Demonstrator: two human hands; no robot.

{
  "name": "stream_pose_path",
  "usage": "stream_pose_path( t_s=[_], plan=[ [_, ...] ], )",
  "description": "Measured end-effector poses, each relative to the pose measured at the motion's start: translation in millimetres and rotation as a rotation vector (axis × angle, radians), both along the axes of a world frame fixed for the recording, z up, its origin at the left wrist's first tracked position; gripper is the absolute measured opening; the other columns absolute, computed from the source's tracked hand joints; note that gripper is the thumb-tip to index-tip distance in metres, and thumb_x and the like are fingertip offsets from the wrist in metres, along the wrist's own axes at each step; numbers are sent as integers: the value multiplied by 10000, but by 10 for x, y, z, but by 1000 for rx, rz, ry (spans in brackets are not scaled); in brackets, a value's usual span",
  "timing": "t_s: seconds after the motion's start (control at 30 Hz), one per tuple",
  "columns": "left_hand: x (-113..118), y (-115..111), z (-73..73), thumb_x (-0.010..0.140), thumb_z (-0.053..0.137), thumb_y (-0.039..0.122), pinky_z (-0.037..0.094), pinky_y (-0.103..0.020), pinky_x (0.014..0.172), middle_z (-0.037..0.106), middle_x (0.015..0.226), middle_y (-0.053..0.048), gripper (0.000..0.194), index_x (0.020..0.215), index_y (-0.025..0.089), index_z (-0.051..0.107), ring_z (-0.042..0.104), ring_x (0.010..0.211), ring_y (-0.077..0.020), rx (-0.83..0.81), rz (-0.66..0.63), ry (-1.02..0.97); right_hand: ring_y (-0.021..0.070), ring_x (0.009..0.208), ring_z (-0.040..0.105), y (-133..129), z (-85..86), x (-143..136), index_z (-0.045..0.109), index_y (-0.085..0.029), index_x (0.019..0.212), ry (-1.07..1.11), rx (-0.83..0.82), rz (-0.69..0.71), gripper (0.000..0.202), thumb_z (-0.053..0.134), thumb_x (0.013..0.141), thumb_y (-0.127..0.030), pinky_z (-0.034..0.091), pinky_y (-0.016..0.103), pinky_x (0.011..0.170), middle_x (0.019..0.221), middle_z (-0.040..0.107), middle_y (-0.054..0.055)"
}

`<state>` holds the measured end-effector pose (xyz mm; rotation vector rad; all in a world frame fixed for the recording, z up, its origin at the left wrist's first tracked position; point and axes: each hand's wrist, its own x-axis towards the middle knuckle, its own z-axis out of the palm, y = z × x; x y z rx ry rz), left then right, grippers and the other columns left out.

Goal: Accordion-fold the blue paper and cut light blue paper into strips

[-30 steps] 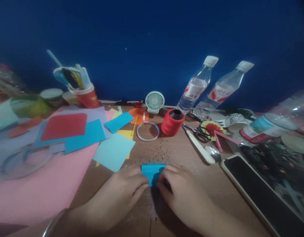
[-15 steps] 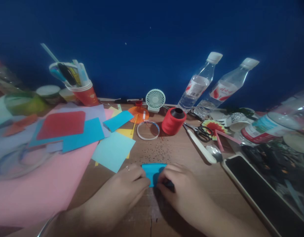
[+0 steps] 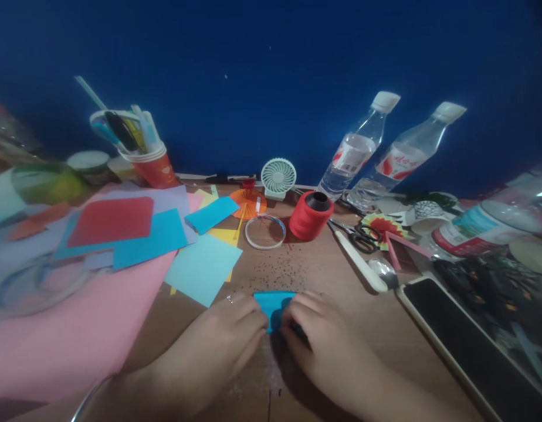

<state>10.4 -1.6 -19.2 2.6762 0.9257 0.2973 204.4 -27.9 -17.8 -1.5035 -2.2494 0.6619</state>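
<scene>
Between my two hands lies a small piece of blue paper point(image 3: 274, 306) on the brown table, its far edge looking folded. My left hand point(image 3: 236, 328), with a ring on one finger, grips the paper's left side with curled fingers. On the right side my right hand point(image 3: 317, 328) holds the paper, thumb and fingers pinched at its near edge. Both fingertips are partly hidden under the hands. Just beyond the paper, tiny dark specks point(image 3: 282, 271) are scattered over the wood. A light-blue sheet point(image 3: 205, 266) lies left of them.
Behind stand a red thread spool point(image 3: 310, 220), a clear ring point(image 3: 265, 240) and a small fan point(image 3: 278, 177). Scissors point(image 3: 363, 239), a white-handled knife point(image 3: 359, 264) and a phone point(image 3: 464, 346) lie right. Coloured paper point(image 3: 110, 223) and a red cup point(image 3: 154, 170) are left; water bottles point(image 3: 352, 152) stand behind.
Both hands stay almost in place on the blue paper. The right fingers have shifted slightly at its near edge. The view has moved a little.
</scene>
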Motion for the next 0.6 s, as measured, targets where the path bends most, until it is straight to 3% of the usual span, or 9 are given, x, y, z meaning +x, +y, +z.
stream_pose_path(
  t_s=[0.6],
  plan=[
    [4,-14,49,862,420,58,436,-250,659,604,781,-7,234,869,190,613,556,760,-153,-36,-8,13,170,724,463,21,6,-32,519,-168,728,-206,49,63,86,523,790,-109,322,301,628,766,569,29]
  ],
)
